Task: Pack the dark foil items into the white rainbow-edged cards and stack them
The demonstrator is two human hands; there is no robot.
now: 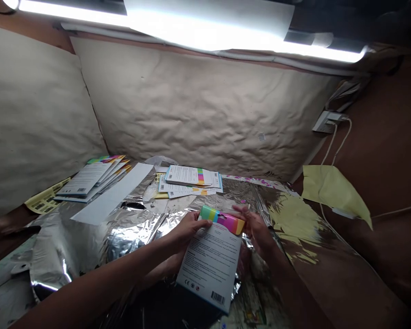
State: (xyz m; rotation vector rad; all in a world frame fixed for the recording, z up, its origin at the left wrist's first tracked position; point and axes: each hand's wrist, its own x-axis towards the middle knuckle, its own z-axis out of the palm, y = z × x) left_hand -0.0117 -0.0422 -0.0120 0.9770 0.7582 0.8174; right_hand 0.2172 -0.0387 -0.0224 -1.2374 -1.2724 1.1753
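In front of me is a white printed cardboard box (210, 260), tilted, with a barcode near its lower edge and a flap striped green, yellow, blue, pink and orange at its top. My left hand (188, 228) grips its upper left edge, thumb on the printed face. At the upper right corner, my right hand (256, 230) has its fingers around the end of the striped flap, partly hidden behind it. Beyond the hands lies a stack of similar printed boxes (188, 176). Further left, several more flat boxes (85, 179) with coloured flaps lie fanned out.
Crinkled silver foil (130, 237) covers much of the table. A long white paper strip (113, 194) lies across it, beside a yellow printed sheet (48, 196). A wall socket (329, 121) with cables and a hanging yellow sheet (335, 189) are at right. A tube light (205, 34) runs overhead.
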